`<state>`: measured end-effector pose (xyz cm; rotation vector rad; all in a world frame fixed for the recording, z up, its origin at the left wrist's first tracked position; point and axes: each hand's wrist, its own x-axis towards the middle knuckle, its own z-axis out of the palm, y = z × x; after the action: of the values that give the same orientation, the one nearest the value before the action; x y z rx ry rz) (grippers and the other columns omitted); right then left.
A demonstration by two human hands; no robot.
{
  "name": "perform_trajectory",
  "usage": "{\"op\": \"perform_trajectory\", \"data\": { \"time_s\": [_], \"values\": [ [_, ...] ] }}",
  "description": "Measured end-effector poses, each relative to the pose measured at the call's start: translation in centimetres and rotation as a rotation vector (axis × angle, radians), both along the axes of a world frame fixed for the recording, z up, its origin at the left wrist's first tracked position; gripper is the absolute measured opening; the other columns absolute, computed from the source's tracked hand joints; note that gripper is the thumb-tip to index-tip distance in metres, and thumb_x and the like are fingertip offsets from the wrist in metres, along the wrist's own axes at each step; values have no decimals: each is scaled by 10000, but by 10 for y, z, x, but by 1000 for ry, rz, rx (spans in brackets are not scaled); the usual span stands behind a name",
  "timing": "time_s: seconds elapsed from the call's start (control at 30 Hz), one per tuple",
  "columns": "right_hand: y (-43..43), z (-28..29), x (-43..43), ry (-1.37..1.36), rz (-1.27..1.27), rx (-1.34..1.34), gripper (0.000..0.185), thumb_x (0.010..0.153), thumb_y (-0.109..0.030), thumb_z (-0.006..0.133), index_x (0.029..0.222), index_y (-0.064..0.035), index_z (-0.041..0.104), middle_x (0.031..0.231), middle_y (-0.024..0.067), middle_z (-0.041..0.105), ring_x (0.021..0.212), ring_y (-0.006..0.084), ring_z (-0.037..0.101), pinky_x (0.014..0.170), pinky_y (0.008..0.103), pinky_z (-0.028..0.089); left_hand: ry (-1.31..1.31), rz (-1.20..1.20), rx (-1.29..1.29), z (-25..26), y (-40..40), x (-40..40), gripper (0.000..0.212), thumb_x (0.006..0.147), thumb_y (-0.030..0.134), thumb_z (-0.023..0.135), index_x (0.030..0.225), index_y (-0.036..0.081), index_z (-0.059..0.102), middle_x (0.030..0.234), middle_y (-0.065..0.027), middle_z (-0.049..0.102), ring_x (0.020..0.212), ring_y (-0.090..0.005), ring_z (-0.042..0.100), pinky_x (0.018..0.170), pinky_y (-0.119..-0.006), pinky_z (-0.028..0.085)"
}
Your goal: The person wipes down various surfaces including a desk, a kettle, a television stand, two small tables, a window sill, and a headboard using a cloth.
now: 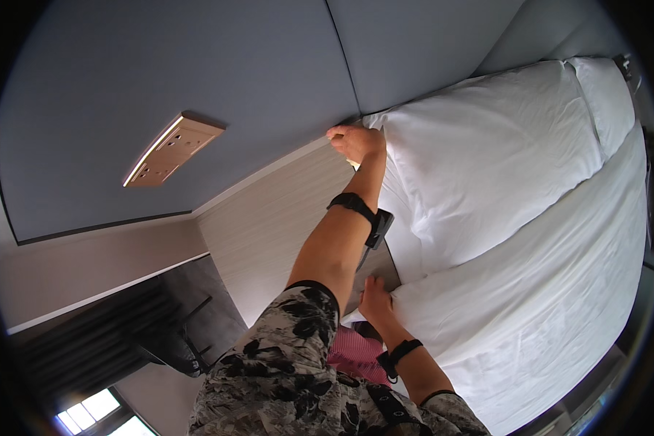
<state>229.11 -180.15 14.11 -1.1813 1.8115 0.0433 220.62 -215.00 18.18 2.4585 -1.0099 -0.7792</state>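
Note:
My left hand (357, 143) reaches far forward to the bed's head corner, beside the near end of a white pillow (485, 158). Its fingers are bent over the edge where the wood-look panel meets the grey wall panel; a small pale thing shows under the palm, and what the fingers touch is hidden. Closer to my body, my right hand (376, 300) is at the side of the bed, against the edge of the white duvet (534, 305). Its fingers point toward the wood-look surface, and whether they pinch any cloth is unclear. Both wrists wear black straps with small devices.
A socket panel (174, 150) with a lit edge is on the grey padded wall (261, 71). The wood-look surface (272, 218) lies left of the bed. A dark chair-like object (169, 349) stands lower left. Pink striped cloth (357, 354) shows below my right hand. A second pillow (605, 103) lies farther right.

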Motion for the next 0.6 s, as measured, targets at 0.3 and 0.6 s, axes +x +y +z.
{"op": "perform_trajectory", "data": {
  "time_s": [0.3, 0.6],
  "values": [
    [-2, -5, -1, 111, -5, -29, 392, 856, -212, 623, 1138, -12, 439, 1136, 225, 484, 884, 376, 651, 736, 433, 562, 1503, -287, 77, 56, 48, 123, 323, 884, 135, 599, 1162, -28, 568, 1055, -115, 646, 948, -229, 637, 872, -368, 518],
    [-97, 243, -6, -1195, -1076, -223, 493, 935, -503, 517, 1285, -159, 471, 1250, 125, 541, 1083, 273, 583, 913, 524, 475, 1026, -760, -191, 228, 147, 227, 455, 871, 123, 597, 1306, 35, 494, 1154, -83, 601, 984, -196, 623, 843, -333, 516]
  ]
}}
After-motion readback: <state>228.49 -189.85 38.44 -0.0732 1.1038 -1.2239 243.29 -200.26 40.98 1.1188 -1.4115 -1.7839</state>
